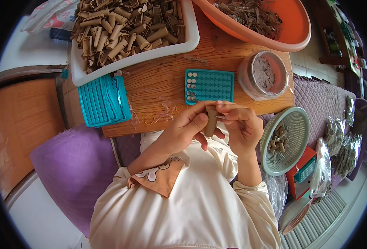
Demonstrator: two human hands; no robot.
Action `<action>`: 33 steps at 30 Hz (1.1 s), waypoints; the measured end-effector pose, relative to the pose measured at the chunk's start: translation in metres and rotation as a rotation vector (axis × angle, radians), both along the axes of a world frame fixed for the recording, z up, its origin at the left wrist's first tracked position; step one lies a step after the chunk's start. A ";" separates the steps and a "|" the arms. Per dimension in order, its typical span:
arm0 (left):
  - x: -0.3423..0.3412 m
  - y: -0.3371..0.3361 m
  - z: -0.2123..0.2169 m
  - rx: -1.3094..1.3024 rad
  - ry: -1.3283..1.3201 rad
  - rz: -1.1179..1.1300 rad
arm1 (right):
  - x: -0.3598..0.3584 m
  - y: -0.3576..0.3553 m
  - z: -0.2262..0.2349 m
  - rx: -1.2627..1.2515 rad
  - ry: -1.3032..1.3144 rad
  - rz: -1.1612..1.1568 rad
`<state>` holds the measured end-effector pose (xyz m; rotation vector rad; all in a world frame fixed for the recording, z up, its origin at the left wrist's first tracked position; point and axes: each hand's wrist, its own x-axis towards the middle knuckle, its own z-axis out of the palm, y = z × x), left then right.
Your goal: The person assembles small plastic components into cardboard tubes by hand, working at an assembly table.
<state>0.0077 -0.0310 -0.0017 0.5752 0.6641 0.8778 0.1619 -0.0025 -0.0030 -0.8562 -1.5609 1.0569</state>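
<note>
In front of my chest, my left hand point(181, 133) is closed round a brown hollow plastic piece point(211, 123), tube-shaped and held nearly upright. The thumb lies along its side, with fingers behind it. From the right, my right hand point(246, 126) pinches a thin pale strip point(221, 118) against the upper side of the brown piece. Exactly how the strip meets it is hidden by the fingers. Just beyond both hands, on the wooden table, lies a teal tray point(214, 86) of small round pockets, with several small round silvery discs point(190, 81) along its left side.
A white bin point(193, 39) heaped with brown pieces stands far left, an orange basin point(301, 35) of thin metal strips far right. Stacked teal trays point(96, 101) sit at left. A plastic-lined tub point(245, 83) and a grey-green basket point(304, 133) holding brown pieces stand at right.
</note>
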 end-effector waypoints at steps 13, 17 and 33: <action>0.002 0.000 -0.011 -0.012 0.230 0.070 | -0.009 0.007 -0.033 -0.075 0.006 0.040; 0.001 0.001 -0.010 0.003 0.220 0.080 | -0.003 0.014 -0.030 -0.068 -0.023 0.144; 0.012 0.010 0.011 0.173 0.489 0.125 | -0.001 0.021 -0.021 0.267 0.023 0.037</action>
